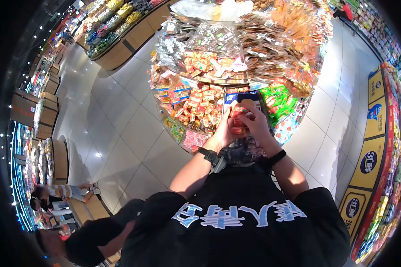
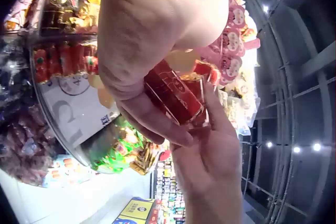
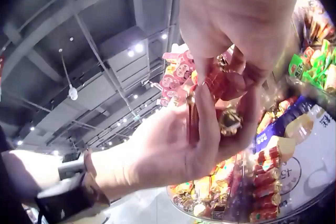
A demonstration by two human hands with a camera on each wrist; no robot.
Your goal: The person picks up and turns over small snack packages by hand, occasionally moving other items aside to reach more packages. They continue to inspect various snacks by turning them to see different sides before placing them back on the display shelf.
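Several red-wrapped candies (image 2: 176,92) are gathered between the two hands above the candy display. My left hand (image 1: 225,130) grips a bunch of them, its fingers curled round the wrappers; a dark watch (image 3: 73,198) is on that wrist. With its fingertips my right hand (image 1: 257,123) pinches a red candy of the same bunch, right against the left hand. The palms and fingers hide part of the bunch. Below the hands, a display compartment shows a row of red candies (image 3: 266,192) beside a white printed panel (image 3: 310,161).
Orange-red wrapped candies (image 1: 202,107) fill the compartment at left, and green packets (image 1: 278,100) the one at right. Bagged snacks (image 1: 267,49) are heaped farther back. Yellow-fronted shelving (image 1: 367,162) runs along the right. Another person (image 1: 84,240) is at the lower left.
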